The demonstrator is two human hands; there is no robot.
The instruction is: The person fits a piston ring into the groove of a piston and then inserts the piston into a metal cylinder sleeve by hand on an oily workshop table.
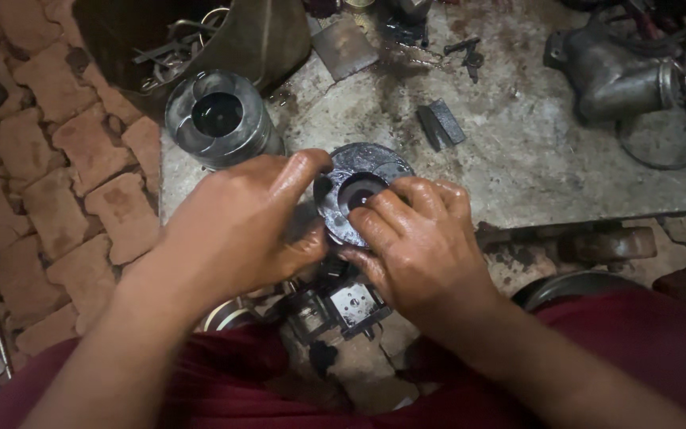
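Oil-streaked metal workbench (518,151): left hand (236,226) and right hand (418,242) both grip a greasy piston (359,179), probably heavy, rigid and slippery; its skirt offers the firmest hold.

- Piston (356,187): skirt and lower body covered by left hand (236,226) and right hand (418,246).
- Clamped part (343,306) below the hands: largely hidden, possibly a vise.
- Grey casting (609,71): upper portion cut off at top edge.
- Bucket (271,36) contents: too dark to identify.
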